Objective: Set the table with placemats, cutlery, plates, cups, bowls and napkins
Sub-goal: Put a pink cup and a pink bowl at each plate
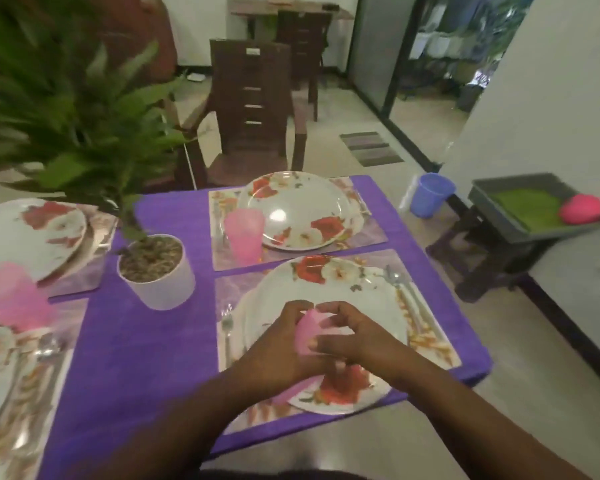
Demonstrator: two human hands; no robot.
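Note:
Both my hands hold a pink cup (pixel 305 332) above the near floral plate (pixel 361 292). My left hand (pixel 281 344) grips the cup's side and my right hand (pixel 350 336) curls around it from the right. The plate lies on a placemat (pixel 426 344) with a fork (pixel 226 327) on its left and a spoon and knife (pixel 400 285) on its right. A second floral plate (pixel 302 209) sits farther back on its own placemat with a pink cup (pixel 244 233) beside it. Two more plates (pixel 25 233) and a pink cup (pixel 11 296) are at the left.
A potted plant in a white pot (pixel 160 275) stands mid-table on the purple cloth (pixel 146 341). A brown chair (pixel 253 109) faces the far edge. At right, a blue cup (pixel 430 195) and a grey tray (pixel 520 209) with green napkins and a pink bowl (pixel 584 209) sit on a stool.

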